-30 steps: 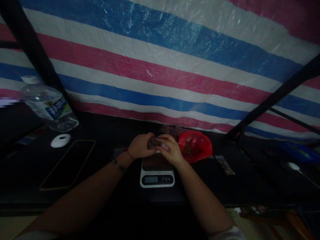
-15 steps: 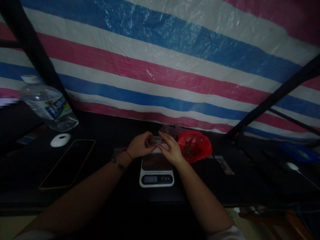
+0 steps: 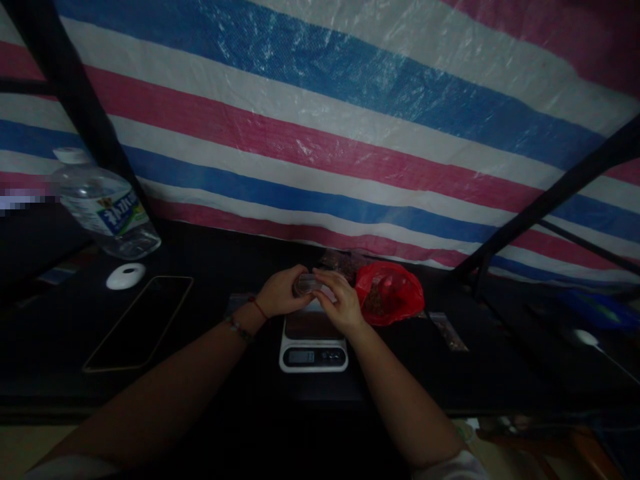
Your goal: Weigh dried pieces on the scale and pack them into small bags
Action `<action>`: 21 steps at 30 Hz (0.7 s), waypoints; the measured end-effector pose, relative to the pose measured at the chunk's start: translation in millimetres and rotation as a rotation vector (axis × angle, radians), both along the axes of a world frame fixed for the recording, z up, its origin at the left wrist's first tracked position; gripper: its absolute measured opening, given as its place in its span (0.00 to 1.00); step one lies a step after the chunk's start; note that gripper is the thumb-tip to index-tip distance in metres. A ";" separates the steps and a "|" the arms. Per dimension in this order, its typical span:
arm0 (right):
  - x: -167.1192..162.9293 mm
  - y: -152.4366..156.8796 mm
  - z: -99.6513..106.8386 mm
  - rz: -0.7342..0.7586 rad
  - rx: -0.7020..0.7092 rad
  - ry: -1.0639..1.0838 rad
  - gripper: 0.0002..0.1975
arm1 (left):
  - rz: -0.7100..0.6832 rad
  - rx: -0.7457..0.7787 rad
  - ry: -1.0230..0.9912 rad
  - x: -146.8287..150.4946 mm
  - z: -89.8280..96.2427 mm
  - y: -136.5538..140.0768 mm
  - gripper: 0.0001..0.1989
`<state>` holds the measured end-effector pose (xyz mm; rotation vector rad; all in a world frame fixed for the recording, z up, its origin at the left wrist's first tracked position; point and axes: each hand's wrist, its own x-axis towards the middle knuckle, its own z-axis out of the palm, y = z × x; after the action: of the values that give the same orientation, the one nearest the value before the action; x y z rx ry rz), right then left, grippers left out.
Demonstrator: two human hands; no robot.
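Observation:
My left hand [image 3: 281, 292] and my right hand [image 3: 342, 303] meet over a digital kitchen scale [image 3: 313, 325]. Between them they grip a small clear round container [image 3: 308, 285]; its contents are too dim to tell. The left fingers wrap one end, while the right fingers and thumb close on the other. Just right of the right hand lies an open red plastic bag [image 3: 403, 293] with brown bits inside. Behind it rests a clear bag [image 3: 337, 261] of dark pieces. The scale's display is too dark to read.
At the left stand a large clear water bottle [image 3: 113, 217], a white rounded object [image 3: 125, 276] and a phone [image 3: 141, 323]. A small filled zip bag [image 3: 450, 332] lies to the right. Striped sheeting [image 3: 320, 153] hangs behind the black table, with dark frame bars [image 3: 530, 207] either side.
The clear container has tilted a little between my hands, and my right fingers have shifted along it. The view has moved slightly; the things on the table stay put.

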<state>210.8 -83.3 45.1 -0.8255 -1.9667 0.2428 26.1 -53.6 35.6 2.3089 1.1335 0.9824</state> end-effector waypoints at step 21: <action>8.0 13.0 -10.2 -0.028 -0.233 -0.303 0.26 | -0.196 -0.713 -0.921 -25.8 4.7 11.5 0.29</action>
<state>218.8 -70.3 34.9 -1.0919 -2.2353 0.3514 0.3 -42.1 40.3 1.1469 0.6677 1.1258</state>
